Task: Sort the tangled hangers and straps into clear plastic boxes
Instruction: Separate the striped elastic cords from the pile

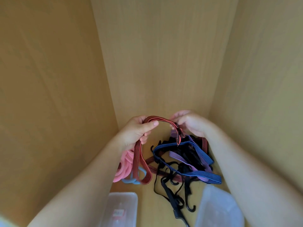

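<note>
**Red strap (152, 119) held high, knot below not yet free**

We've got the left hand (139, 130) clenched round the red strap, thumb pressed over the top. The right hand (190, 123) pinches the same strap further along, so it arches between the two. Under the right hand lies the tangle (183, 161): a blue strap (203, 175), a purple strap (176, 155) and black hooks (190, 208), all looped together on the cupboard floor (147, 194). Beneath the left hand sit the pink hangers (125, 163), just beside the red strap's hanging loop. A clear box (129, 200) waits nearer us than the left hand, a second box (218, 207) nearer us than the right. Our worry: the red strap looks to run on under that pile, so a sharp pull could drag the lot up, snag a hook or flick the hangers aside.
</note>
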`<state>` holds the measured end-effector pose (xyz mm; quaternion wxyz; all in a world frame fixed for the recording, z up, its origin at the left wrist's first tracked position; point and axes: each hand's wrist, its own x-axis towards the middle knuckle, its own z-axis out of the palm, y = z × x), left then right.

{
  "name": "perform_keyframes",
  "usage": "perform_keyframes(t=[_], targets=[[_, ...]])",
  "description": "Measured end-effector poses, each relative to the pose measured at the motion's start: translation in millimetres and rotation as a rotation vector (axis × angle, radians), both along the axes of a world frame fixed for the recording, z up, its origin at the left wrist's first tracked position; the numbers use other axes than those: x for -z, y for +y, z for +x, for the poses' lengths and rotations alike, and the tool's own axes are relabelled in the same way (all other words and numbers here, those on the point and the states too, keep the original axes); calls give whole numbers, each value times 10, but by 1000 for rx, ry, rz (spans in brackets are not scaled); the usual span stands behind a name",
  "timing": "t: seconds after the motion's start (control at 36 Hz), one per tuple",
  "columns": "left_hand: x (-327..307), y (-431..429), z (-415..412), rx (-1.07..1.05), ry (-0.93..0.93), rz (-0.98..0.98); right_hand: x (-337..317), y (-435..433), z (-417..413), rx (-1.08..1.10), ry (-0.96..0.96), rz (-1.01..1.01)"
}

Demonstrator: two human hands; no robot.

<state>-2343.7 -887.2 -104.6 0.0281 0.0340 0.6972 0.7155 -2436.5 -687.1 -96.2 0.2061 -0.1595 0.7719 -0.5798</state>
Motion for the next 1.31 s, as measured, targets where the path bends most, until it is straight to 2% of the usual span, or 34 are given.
perform_keyframes(t=[0.19, 0.28, 0.42, 0.53, 0.69, 0.83, 0.97, 1.08, 1.17, 1.31], targets=[[12, 54, -13, -62, 22, -35, 320, 66, -106, 56, 67, 272], [34, 17, -33, -78, -10, 24, 500, 155, -131, 38, 123, 455], [57, -90, -41, -71, -48, 83, 883, 252, -98, -101, 139, 691], [109, -85, -46, -110, -94, 28, 1138, 240, 34, -254, 185, 806], [156, -8, -86, -184, -103, 73, 1336, 161, 110, -373, 227, 979], [173, 5, -134, -231, -78, 108, 1400, 126, 129, -385, 308, 1102], [184, -48, -149, -273, -62, 112, 1219, 140, 25, -252, 271, 957], [151, -66, -162, -305, -41, 181, 803, 112, -74, -40, 148, 618], [110, -56, -184, -324, -11, 170, 418, 118, -177, 116, 151, 339], [27, -29, -265, -355, 69, 70, -216, 101, -231, 130, 243, 51]])
